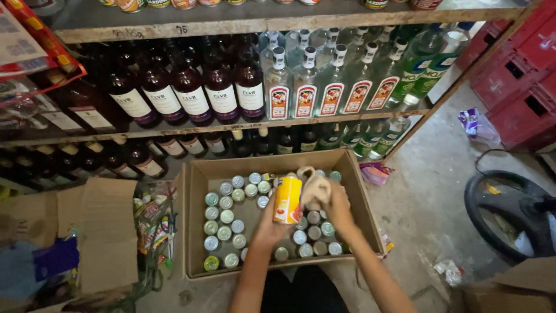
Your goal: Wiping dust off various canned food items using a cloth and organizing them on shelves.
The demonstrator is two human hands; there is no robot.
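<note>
Head view: two bare hands are working a yellow can over a cardboard box of cans.

The left hand is gripping the yellow can from below, holding it nearly upright, long axis vertical, top tilting slightly away. The right hand, just beside it, is clutching a beige cloth and pressing it against the can's upper side.

Cardboard box open at top; entry from above unobstructed. Small tins stand packed along its left wall and near right corner. Bare strip of box floor down the middle, towards the far wall. Shelf edge with dark bottles and clear bottles overhangs just beyond the far wall. Loose cardboard flap crowds the left side. Concrete floor right of box mostly open.
</note>
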